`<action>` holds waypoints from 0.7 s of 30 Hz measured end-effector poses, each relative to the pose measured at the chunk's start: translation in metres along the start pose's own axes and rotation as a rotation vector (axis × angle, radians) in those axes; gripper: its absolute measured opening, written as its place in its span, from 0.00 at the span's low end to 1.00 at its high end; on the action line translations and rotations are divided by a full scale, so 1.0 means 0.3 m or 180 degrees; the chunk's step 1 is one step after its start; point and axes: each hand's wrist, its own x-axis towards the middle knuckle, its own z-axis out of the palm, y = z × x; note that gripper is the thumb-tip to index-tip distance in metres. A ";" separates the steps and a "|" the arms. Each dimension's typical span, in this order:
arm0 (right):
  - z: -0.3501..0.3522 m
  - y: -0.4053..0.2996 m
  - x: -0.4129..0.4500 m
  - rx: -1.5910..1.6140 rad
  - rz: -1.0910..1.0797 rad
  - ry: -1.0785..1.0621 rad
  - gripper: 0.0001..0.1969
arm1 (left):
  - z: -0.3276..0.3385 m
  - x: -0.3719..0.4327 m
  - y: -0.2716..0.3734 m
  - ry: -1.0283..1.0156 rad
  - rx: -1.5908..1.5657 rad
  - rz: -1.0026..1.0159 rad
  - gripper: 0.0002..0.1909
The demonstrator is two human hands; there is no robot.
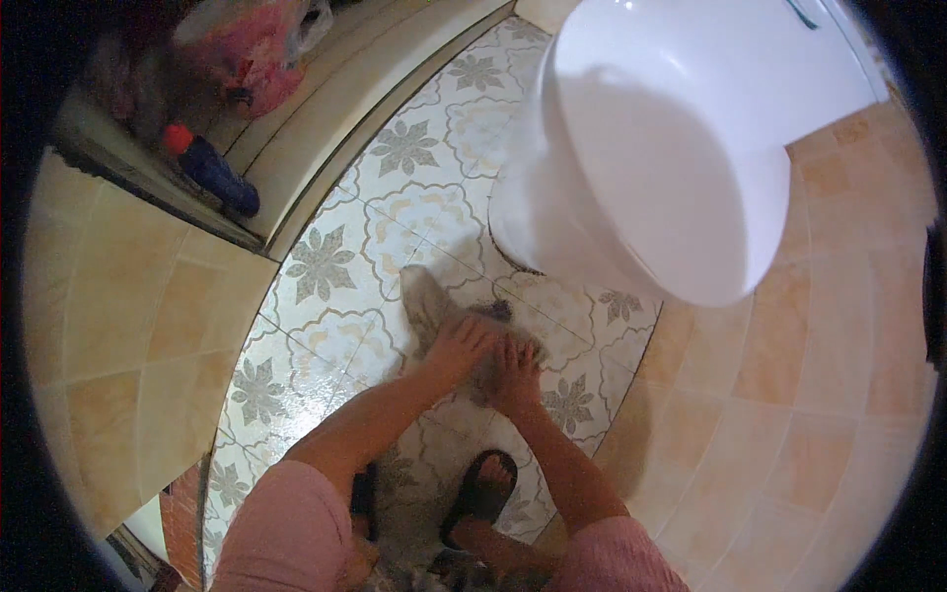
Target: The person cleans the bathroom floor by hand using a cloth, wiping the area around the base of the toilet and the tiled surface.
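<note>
A crumpled greyish-brown cloth (424,296) lies on the patterned tile floor (418,222) in front of my feet. My left hand (462,344) rests flat on it, fingers pointing forward and to the right. Close beside it, my right hand (518,370) presses on the cloth's right side with its fingers spread a little. Part of the cloth is hidden beneath both hands. Near its far edge shows a dark patch (497,309), too blurred to name. The floor shines wet to the left of my left forearm.
A white toilet (518,200) stands ahead to the right. Beige tiled walls (799,355) rise on both sides. Beyond a raised sill (385,96) at the left are a dark bottle with a red cap (218,174) and a pink plastic bag (259,66). My feet wear black sandals (462,496).
</note>
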 end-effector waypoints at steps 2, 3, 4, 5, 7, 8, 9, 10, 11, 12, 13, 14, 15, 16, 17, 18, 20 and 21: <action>0.012 -0.016 -0.079 0.0246 -0.0311 -0.0282 0.42 | -0.084 -0.098 0.051 -0.1353 -0.0471 -0.0115 0.37; 0.094 0.005 -0.108 0.0282 -0.0256 -0.0227 0.42 | -0.134 -0.147 0.071 -0.1719 -0.0643 -0.0194 0.38; 0.176 0.050 -0.145 0.0147 -0.0744 -0.0014 0.42 | -0.174 -0.181 0.101 -0.2053 -0.0826 -0.0225 0.40; 0.205 0.068 -0.185 -0.0002 -0.1239 0.0198 0.41 | -0.184 -0.233 0.128 -0.2016 -0.0784 -0.0113 0.40; 0.141 0.040 -0.260 -0.0270 -0.1317 -0.0481 0.37 | -0.178 -0.350 0.159 -0.2222 -0.0681 -0.0111 0.40; 0.090 0.037 -0.306 -0.0252 -0.1417 -0.0789 0.34 | -0.178 -0.397 0.179 -0.2258 -0.0654 -0.0061 0.40; 0.058 0.021 -0.342 -0.0166 -0.1593 -0.1107 0.31 | -0.180 -0.451 0.187 -0.2102 -0.0835 -0.0173 0.40; 0.017 0.013 -0.385 -0.0119 -0.1571 -0.1077 0.31 | -0.178 -0.485 0.184 -0.1940 -0.1024 -0.0289 0.39; -0.044 -0.004 -0.438 0.0020 -0.1618 -0.1206 0.29 | -0.166 -0.516 0.164 -0.1966 -0.0983 -0.0294 0.39; -0.067 -0.016 -0.484 0.0169 -0.1676 -0.1345 0.28 | -0.128 -0.550 0.140 -0.1980 -0.0747 -0.0035 0.38; -0.029 -0.006 -0.515 0.0217 -0.1708 -0.1315 0.28 | -0.106 -0.573 0.121 -0.1993 -0.0502 0.0229 0.38; 0.038 0.019 -0.539 0.0455 -0.1586 -0.1228 0.27 | -0.098 -0.569 0.113 -0.2007 -0.0465 0.0233 0.38; 0.112 0.025 -0.544 0.0699 -0.1476 -0.1137 0.25 | -0.093 -0.555 0.103 -0.2099 -0.0355 0.0322 0.37; 0.189 0.017 -0.534 0.0731 -0.1493 -0.1109 0.25 | -0.093 -0.539 0.097 -0.2193 -0.0253 0.0417 0.36; 0.267 0.014 -0.523 0.0821 -0.1367 -0.0933 0.25 | -0.117 -0.524 0.104 -0.2210 -0.0234 0.0432 0.36; 0.296 -0.007 -0.512 0.0917 -0.1262 -0.0769 0.25 | -0.157 -0.522 0.111 -0.2145 -0.0273 0.0534 0.34; 0.318 -0.063 -0.506 0.0814 -0.1341 0.0006 0.26 | -0.158 -0.535 0.113 -0.2118 -0.0293 0.0592 0.32; 0.312 -0.096 -0.496 0.0682 -0.1380 0.0782 0.26 | -0.133 -0.556 0.113 -0.1871 0.0267 0.0742 0.31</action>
